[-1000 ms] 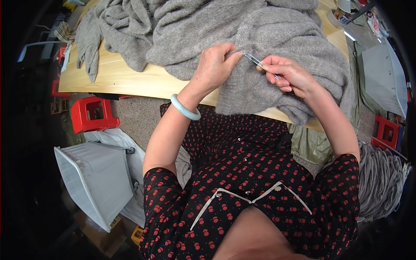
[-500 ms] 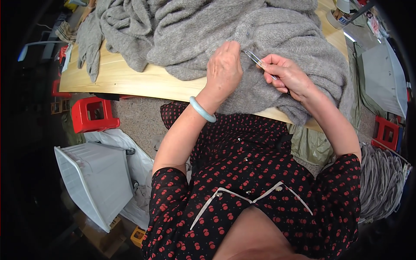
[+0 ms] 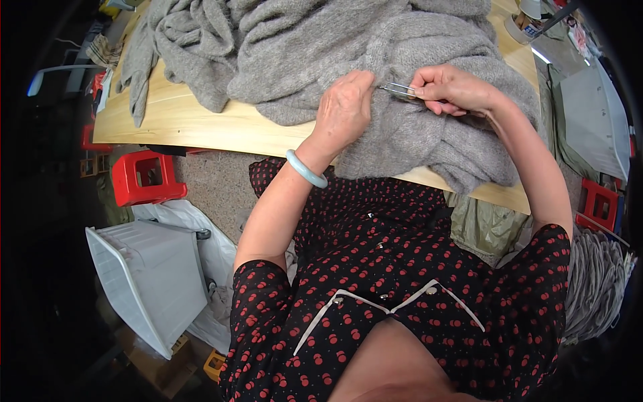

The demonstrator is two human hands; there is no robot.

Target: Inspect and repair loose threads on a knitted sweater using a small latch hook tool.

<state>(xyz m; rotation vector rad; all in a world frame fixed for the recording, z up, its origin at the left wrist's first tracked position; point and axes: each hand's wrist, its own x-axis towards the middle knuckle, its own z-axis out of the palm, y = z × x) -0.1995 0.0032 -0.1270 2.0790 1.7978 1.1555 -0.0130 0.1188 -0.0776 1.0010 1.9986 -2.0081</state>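
A grey fuzzy knitted garment [image 3: 301, 67] lies bunched over the wooden table [image 3: 194, 127], with part of it hanging at the near edge. My left hand [image 3: 345, 107] is closed in a pinch on the knit, its fingertips hidden from above. Facing it from the right, my right hand [image 3: 455, 90] grips a slim silver metal tool with two thin parallel arms [image 3: 398, 88], something like tweezers; its exact kind is unclear. The tool's tip is at the knit right beside my left fingertips. What the tip catches is too small to make out.
At the lower left stand a red stool [image 3: 144, 177] and a pale wheeled bin [image 3: 147, 281]. Another pale bin [image 3: 593, 120] and red stool [image 3: 598, 204] are at the right, above stacked grey knits [image 3: 593, 288]. A round container [image 3: 522, 30] sits at the table's far right corner.
My right hand has moved up and right, and the tool now lies flatter, nearly level. My left hand has shifted slightly down. The garment's near right part has drawn inward.
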